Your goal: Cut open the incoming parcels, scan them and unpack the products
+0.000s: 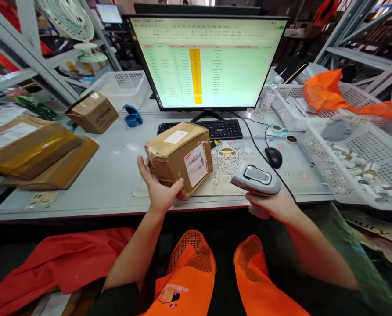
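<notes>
My left hand (pixel 161 189) grips a brown cardboard box (pixel 169 164) by its left side and lower front, thumb on the front face. The box is tilted over the front of the desk mat, with a printed shipping label (pixel 196 166) turned to the right and a small blank sticker on top. In my right hand (pixel 275 204) is a grey barcode scanner (pixel 257 179), its handle wrapped by my fingers and its head pointing left toward the label. A gap separates scanner and box.
Behind the box stand a keyboard (pixel 230 129) and a monitor (pixel 209 66) showing a spreadsheet. A mouse (pixel 273 157) and its cable lie right of the mat (pixel 297 186). White baskets (pixel 330 136) line the right side. Cardboard parcels (pixel 34 145) and a small carton (pixel 93 113) occupy the left.
</notes>
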Demonstrator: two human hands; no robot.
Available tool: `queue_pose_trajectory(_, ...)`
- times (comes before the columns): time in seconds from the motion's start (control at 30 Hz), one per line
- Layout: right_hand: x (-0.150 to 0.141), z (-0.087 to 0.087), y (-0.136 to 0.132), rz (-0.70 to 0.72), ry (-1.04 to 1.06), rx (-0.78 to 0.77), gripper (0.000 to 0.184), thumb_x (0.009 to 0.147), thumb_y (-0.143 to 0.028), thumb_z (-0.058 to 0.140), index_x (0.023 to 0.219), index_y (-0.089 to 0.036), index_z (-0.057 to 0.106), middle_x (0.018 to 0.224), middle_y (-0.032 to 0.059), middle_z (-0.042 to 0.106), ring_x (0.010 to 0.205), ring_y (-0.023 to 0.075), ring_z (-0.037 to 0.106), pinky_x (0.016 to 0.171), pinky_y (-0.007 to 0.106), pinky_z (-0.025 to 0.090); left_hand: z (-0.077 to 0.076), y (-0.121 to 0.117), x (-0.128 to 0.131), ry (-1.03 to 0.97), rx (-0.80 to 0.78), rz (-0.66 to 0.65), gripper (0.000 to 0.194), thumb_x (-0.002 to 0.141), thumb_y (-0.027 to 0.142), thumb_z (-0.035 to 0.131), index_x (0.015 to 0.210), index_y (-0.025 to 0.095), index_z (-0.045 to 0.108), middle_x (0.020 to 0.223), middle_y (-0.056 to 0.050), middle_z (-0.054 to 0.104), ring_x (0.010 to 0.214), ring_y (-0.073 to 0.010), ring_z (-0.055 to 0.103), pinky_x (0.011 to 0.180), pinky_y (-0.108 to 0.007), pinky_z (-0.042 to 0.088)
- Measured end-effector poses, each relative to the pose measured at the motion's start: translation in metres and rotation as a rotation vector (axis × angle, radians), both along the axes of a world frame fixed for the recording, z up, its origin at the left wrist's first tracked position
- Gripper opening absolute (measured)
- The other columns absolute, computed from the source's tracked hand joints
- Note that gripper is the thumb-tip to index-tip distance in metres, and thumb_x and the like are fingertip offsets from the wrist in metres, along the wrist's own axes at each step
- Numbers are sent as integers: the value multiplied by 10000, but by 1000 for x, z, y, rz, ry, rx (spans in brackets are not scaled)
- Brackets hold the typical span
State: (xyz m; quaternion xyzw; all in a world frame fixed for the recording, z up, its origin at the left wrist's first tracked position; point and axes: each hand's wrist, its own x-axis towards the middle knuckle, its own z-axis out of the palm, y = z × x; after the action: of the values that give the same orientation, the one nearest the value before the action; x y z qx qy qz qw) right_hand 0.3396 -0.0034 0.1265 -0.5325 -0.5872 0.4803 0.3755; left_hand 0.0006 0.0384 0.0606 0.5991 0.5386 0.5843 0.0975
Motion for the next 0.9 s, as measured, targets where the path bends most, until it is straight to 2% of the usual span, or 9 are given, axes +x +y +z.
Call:
queue_pose_trajectory(0.1,50,-1,9,-157,-15,-99,489,652,-463,888,1064,-236,753,713,25,713,646,241,685,580,363,605,7,-13,-32,6,12,27,1245,733,325,788,1693,297,-4,1680,-204,315,1567,-348,397,1283,-542,355)
queue_pose_trajectory(0.23,165,-40,38,-520,13,-265,298,615,-438,848,843,-279,737,777,108,745,644,295,696,549,423,581,38,-16,-99,171,-86,74,1229,647,380,894,1691,309,250,1683,-143,392,1529,-440,425,1290,-599,352)
queue_pose_trajectory(0.3,217,-61,55,-584,-53,-294,236,650,-479,825,791,-313,735,868,161,764,735,360,729,607,496,595,58,-4,-126,326,-183,67,1240,558,386,947,1657,302,378,1647,-106,463,1478,-489,467,1274,-631,375)
queue_pose_trajectory(0.43,265,-73,67,-644,-660,-196,346,744,-657,711,689,-316,693,816,208,722,938,491,725,781,645,564,88,38,-150,560,-276,-180,1192,504,377,940,1604,267,492,1539,-73,594,1308,-447,628,1159,-563,528)
queue_pose_trajectory(0.53,221,-57,68,-595,-1074,-99,477,861,-700,583,804,-262,764,934,264,736,1038,512,697,872,655,525,97,64,-143,685,-320,-400,1186,516,476,952,1593,251,508,1511,-93,630,1231,-394,690,1046,-467,605)
queue_pose_trajectory(0.6,156,-45,86,-480,-1078,84,521,945,-637,514,1056,-210,789,1151,228,748,1129,447,687,953,590,527,99,71,-129,817,-323,-541,1129,563,565,943,1575,278,535,1503,-91,641,1234,-380,696,1016,-437,610)
queue_pose_trajectory(0.67,82,-41,127,-234,-925,235,466,983,-539,522,1194,-203,765,1259,150,740,1172,355,680,1031,495,519,97,69,-110,948,-289,-600,1017,637,612,889,1556,320,565,1515,-87,633,1281,-401,668,1037,-465,584)
queue_pose_trajectory(0.77,-8,-50,205,-58,-867,368,418,999,-341,508,1297,-138,721,1369,162,692,1299,326,594,1124,442,451,89,48,-82,1019,-205,-486,860,752,477,738,1578,346,539,1554,-84,599,1363,-440,594,1120,-565,483)
queue_pose_trajectory(0.9,-57,-75,269,-10,-992,462,539,1018,-335,508,1496,-99,583,1511,192,606,1495,396,363,1187,568,299,72,0,-54,1011,-108,-250,847,801,321,620,1631,293,453,1592,-134,550,1384,-429,567,1163,-618,378)
